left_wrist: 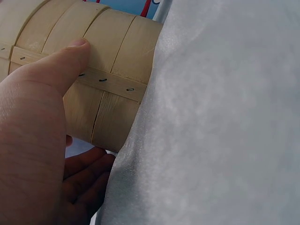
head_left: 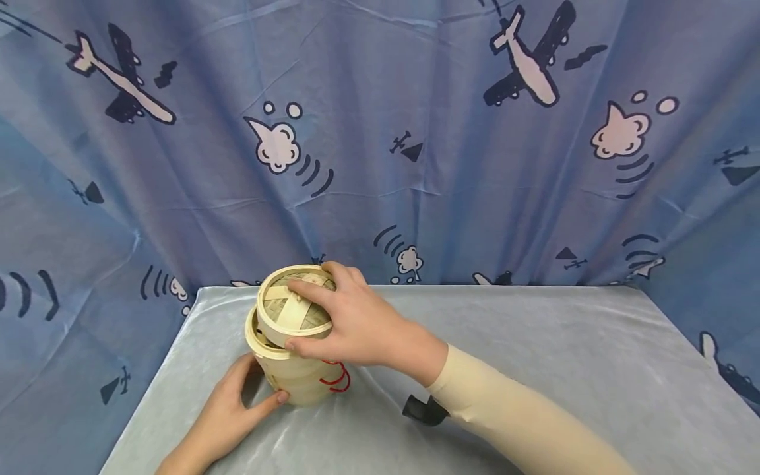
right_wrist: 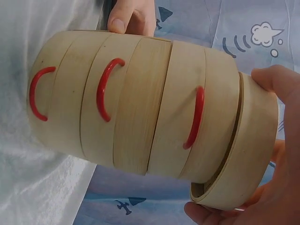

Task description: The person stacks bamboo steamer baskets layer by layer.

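Note:
A stack of bamboo steamer baskets [head_left: 303,382] stands on the left of the table, with red handles [right_wrist: 101,91] on its side. The round bamboo lid [head_left: 295,311] has a woven top with crossed strips. It sits shifted and tilted on the top rim, leaving a dark gap at the near left. My right hand [head_left: 362,323] grips the lid, fingers over the top and thumb at its near side. Low on the stack, my left hand [head_left: 222,412] holds its left side; the thumb lies against the stapled seam strip [left_wrist: 108,80] in the left wrist view.
A pale grey cloth covers the table [head_left: 534,349]. Behind it hangs a blue curtain [head_left: 368,165] with printed airplanes and clouds. A black object [head_left: 424,410] shows beneath the right forearm, partly hidden by the cream sleeve [head_left: 505,402].

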`<state>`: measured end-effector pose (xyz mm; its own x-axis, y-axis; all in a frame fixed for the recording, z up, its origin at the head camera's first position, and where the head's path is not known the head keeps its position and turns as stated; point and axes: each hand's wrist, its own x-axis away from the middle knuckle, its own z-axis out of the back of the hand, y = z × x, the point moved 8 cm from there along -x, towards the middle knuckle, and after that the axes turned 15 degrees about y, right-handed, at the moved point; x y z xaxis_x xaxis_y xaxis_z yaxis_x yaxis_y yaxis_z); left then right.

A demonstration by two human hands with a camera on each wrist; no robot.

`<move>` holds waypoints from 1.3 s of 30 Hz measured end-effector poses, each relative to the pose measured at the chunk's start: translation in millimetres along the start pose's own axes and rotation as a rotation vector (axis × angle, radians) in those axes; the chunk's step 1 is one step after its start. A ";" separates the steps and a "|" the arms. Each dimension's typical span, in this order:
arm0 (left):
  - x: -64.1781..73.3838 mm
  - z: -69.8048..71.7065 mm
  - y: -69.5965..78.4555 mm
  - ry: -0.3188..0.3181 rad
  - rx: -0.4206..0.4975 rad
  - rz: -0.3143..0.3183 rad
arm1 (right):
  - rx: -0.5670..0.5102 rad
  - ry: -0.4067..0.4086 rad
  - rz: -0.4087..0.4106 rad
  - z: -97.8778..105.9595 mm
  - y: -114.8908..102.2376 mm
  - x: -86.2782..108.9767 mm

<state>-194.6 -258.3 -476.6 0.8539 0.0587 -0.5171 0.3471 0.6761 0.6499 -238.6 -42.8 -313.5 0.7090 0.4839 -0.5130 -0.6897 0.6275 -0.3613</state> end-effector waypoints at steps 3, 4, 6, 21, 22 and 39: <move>0.0 -0.1 0.5 -0.008 -0.008 0.007 | 0.005 -0.005 0.016 -1.7 -3.7 -1.8; 0.1 0.0 0.6 -0.009 -0.008 0.007 | 0.006 -0.004 0.022 -2.4 -4.7 -2.6; 0.4 0.2 0.8 -0.009 -0.004 0.005 | 0.015 -0.004 0.033 -4.1 -6.0 -4.1; 0.3 1.2 3.0 -0.003 0.010 -0.007 | 0.062 -0.040 0.112 -9.1 -15.8 -12.9; 0.5 1.1 2.9 -0.002 0.013 -0.007 | 0.058 -0.048 0.119 -9.8 -16.7 -13.2; 2.0 -0.3 3.5 0.013 0.030 -0.023 | 0.055 -0.044 0.159 -15.5 -16.9 -12.7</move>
<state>-191.8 -255.6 -475.5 0.8404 0.0531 -0.5394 0.3785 0.6549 0.6541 -238.2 -69.0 -312.9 0.5984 0.6050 -0.5252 -0.7853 0.5727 -0.2350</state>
